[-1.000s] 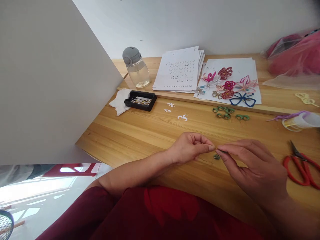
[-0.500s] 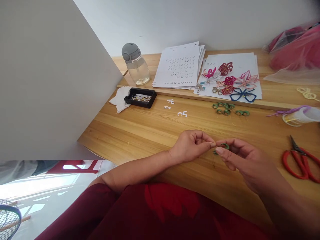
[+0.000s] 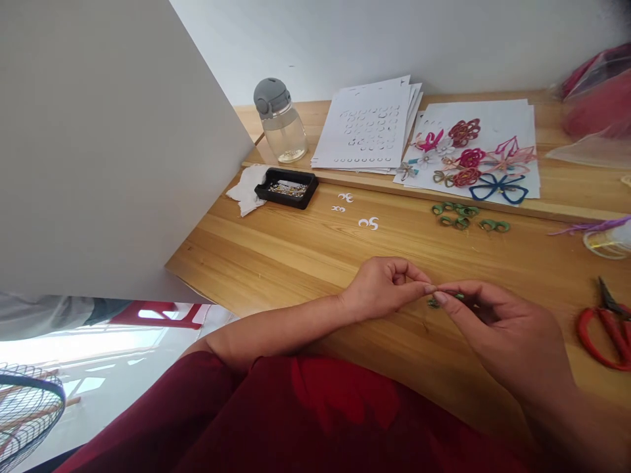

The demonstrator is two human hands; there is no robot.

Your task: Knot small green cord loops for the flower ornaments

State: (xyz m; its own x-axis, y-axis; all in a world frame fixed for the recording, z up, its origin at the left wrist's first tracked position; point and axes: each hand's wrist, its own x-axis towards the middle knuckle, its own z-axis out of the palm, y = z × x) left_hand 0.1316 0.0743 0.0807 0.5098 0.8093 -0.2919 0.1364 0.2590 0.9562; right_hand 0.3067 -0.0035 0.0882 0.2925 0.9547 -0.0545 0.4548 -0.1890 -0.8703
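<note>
My left hand (image 3: 382, 288) and my right hand (image 3: 497, 332) meet fingertip to fingertip over the wooden table (image 3: 296, 256). Both pinch a small green paper coil (image 3: 434, 302), most of it hidden by the fingers. The left hand's fingers are curled into a pinch. The right hand's thumb and forefinger press on the coil, and its other fingers are bent behind them. Several finished green coils (image 3: 466, 218) lie farther back on the table.
Red scissors (image 3: 604, 325) lie at the right. A black tray of small beads (image 3: 286, 188), a clear bottle (image 3: 280, 121), stacked white sheets (image 3: 369, 125) and coloured paper flowers (image 3: 473, 161) sit at the back. A white panel (image 3: 98, 144) stands at the left.
The view has shifted right and down a little. My right fingers have closed over the green coil, which showed more half a second ago. Both hands stay together.
</note>
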